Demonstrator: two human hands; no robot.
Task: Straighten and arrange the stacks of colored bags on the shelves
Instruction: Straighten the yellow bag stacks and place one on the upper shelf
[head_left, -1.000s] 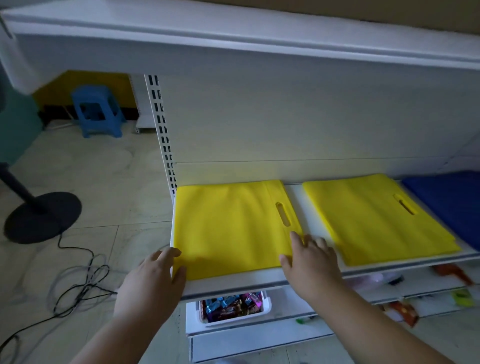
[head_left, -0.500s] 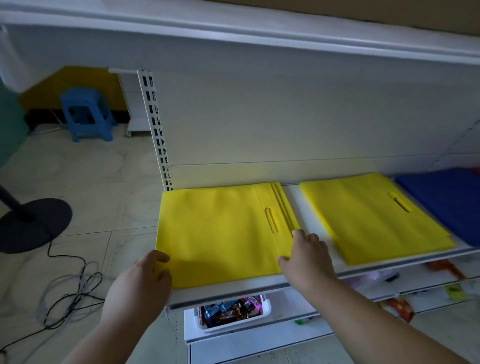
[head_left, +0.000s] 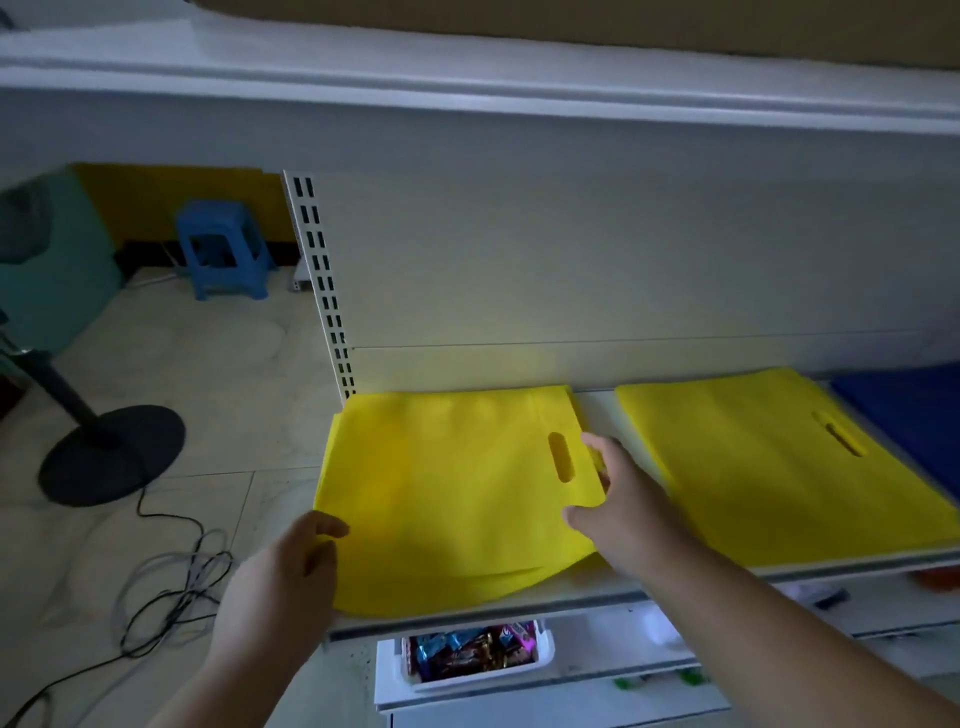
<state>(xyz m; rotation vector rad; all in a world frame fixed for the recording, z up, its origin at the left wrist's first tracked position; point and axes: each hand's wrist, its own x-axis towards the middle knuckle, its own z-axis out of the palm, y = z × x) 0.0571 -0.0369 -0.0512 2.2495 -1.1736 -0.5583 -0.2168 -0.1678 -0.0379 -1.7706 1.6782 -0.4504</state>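
Both hands gripping yellow stack (head_left: 447, 499), left hand (head_left: 291, 577) on its left front corner, right hand (head_left: 618, 499) on its right edge by the handle slot, stack at shelf (head_left: 597, 587) left end overhanging the front, second yellow stack (head_left: 769, 467) right of it, blue stack (head_left: 904, 410) beyond, candy bin (head_left: 467, 657) below, stool (head_left: 223, 249) and fan base (head_left: 111, 454) on the floor left

left yellow bags (head_left: 447, 499): matt non-woven-looking cloth, smooth, front edge buckled. right yellow stack (head_left: 769, 467): same matt fabric, flat. blue stack (head_left: 909, 410): matt cloth too. shelf (head_left: 597, 592) & back panel (head_left: 597, 270): painted metal, smooth, satin white. slotted upright (head_left: 324, 291): metal. stool (head_left: 223, 249): blue plastic. floor (head_left: 197, 374): glossy tile. snack wrappers (head_left: 470, 652): shiny foil/plastic.
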